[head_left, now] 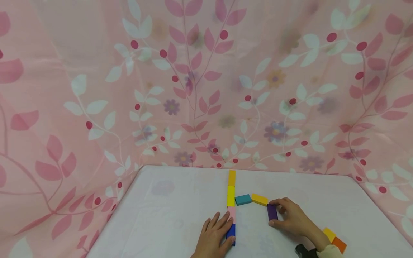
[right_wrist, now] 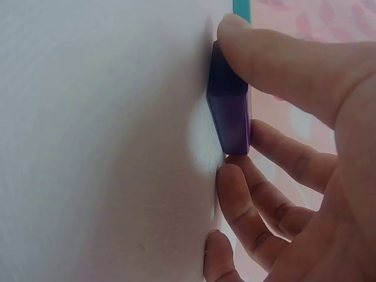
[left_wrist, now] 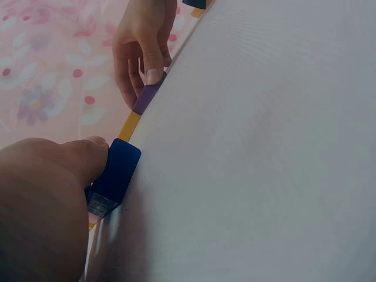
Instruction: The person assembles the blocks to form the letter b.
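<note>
Here's the right hand (head_left: 292, 219), thumb and finger closed in a pinch on the purple block (head_left: 272, 212), which sits on the table (head_left: 145, 218) at the right end of the amber block (head_left: 259, 199), teal block (head_left: 243, 200) next along! And the left hand (head_left: 213, 234)? Fingers spread, gripping nothing, laid against the pink block (head_left: 232, 213) and blue block (head_left: 231, 230) in the upright row.
</note>
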The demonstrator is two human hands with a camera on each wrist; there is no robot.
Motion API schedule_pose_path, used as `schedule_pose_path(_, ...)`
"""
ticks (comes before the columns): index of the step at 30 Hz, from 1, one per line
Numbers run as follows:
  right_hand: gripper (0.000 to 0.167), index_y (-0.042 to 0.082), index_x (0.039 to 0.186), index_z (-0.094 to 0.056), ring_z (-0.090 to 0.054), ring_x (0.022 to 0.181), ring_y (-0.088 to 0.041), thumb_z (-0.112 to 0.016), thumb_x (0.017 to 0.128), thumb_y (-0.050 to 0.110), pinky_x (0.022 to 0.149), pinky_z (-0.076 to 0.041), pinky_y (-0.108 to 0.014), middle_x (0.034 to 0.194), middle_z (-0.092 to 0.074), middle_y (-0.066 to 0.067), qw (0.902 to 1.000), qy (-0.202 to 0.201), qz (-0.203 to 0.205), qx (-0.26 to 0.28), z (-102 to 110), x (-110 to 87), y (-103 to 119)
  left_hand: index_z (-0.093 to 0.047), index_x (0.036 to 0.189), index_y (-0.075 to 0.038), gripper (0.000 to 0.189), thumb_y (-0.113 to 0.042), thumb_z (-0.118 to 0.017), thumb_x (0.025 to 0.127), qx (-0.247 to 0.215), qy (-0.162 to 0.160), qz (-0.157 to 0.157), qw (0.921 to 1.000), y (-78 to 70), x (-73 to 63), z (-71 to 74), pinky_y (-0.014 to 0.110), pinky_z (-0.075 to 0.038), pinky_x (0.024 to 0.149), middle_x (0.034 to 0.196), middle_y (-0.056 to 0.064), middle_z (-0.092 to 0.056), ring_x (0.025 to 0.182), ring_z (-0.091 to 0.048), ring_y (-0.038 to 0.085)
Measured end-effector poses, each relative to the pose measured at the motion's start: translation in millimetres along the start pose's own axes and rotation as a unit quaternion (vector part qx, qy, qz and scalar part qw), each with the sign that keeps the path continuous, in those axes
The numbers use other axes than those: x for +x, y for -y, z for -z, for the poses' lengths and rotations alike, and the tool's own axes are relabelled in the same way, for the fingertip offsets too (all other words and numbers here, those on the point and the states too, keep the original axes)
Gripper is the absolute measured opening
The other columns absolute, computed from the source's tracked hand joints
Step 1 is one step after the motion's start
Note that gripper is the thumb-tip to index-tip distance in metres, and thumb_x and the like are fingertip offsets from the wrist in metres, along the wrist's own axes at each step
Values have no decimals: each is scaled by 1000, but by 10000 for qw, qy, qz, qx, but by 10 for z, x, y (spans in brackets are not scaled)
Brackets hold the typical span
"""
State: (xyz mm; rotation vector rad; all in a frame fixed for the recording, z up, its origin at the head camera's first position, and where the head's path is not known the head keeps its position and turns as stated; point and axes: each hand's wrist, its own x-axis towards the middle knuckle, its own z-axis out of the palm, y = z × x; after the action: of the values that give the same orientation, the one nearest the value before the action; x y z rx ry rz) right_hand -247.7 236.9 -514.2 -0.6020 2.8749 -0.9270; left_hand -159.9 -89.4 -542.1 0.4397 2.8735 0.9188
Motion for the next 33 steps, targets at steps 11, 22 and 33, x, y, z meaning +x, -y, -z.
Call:
schedule_pose_path(11,63,14,129,-69,-57,93,-9,-93,79,44,79,-54,-24,113,-65,-1,10000,-39,60,-66,-11,-6,17,-55,156,-29,63,-57,-63,101,-12,18,30,10000,10,2,-8,74,-26,123,169,-13,-41,159,-34,34)
schedule_pose_path(22,69,13,136,-65,-61,97,-12,-91,82,45,82,-56,-26,115,-66,0,9998,71,170,-12,47,-26,14,-52,158,-33,64,-60,-62,100,-13,67,51,10000,29,4,-20,73,-22,125,170,-18,-36,161,-31,32)
schedule_pose_path(33,65,6,142,-62,-70,109,-34,-85,90,39,87,-60,-62,131,-67,-20,9996,-76,-258,-116,551,-243,-151,-54,157,-31,62,-58,-61,102,33,90,-87,9999,80,30,-32,74,-27,122,169,-12,-41,159,-35,36)
